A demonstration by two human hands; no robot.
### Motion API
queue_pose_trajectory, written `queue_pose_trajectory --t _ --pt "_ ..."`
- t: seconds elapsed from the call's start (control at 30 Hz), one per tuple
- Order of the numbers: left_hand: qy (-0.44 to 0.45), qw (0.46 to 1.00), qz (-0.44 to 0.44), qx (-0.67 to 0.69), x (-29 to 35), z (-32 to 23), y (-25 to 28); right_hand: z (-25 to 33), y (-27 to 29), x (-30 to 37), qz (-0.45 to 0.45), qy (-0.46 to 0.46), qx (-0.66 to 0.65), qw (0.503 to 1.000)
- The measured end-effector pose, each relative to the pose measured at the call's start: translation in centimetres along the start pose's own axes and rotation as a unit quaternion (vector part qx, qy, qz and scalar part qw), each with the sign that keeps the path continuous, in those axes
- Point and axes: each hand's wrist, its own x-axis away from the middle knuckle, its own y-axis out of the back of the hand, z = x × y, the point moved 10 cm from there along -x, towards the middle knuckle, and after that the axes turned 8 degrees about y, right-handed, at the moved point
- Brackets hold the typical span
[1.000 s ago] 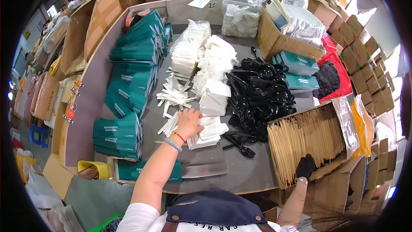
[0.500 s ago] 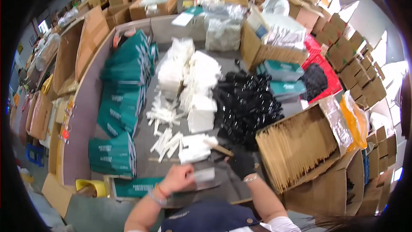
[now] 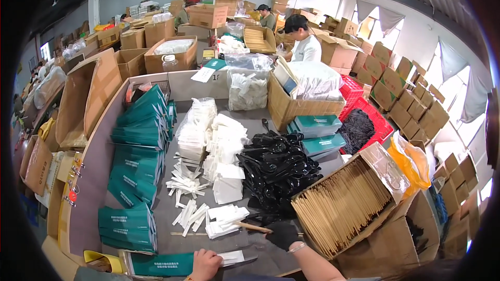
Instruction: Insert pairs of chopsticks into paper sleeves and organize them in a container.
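My left hand (image 3: 207, 264) is at the lower middle, fingers curled down on a thin white packet (image 3: 232, 257) with a clear edge. The packet lies at the right end of a flat green paper sleeve (image 3: 162, 264). My right hand (image 3: 284, 235), in a black glove, pinches a wooden chopstick (image 3: 253, 227) whose far end reaches the small white packets (image 3: 225, 220). Whether it is one stick or a pair I cannot tell. Just beyond this hand is a heap of black plastic spoons (image 3: 276, 169). A carton of wooden chopsticks (image 3: 341, 203) stands to its right.
Stacks of green sleeves (image 3: 130, 171) line the bench's left wall (image 3: 86, 203). White packets (image 3: 224, 140) are piled mid-bench. At the back stand a clear bag (image 3: 249, 91) and a carton (image 3: 302, 109). A red crate (image 3: 377, 119) sits right. A person in white (image 3: 304, 47) works beyond.
The view has tilted upward, so bench and hands appear lower and more background shows. My left hand stays on the white packet by the sleeve; my right hand still holds the chopstick.
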Motion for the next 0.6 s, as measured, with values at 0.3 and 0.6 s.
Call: queue_pose_trajectory --t 0.3,0.6 --pt "0.036 0.998 0.046 0.031 1.0 -2.1 2.3 10.0 -9.5 -0.4 0.137 0.165 -0.024 0.976" --pt "0.011 0.999 0.024 -0.024 0.8 -2.6 4.0 5.1 1.1 4.1 -0.374 0.129 -0.219 0.892"
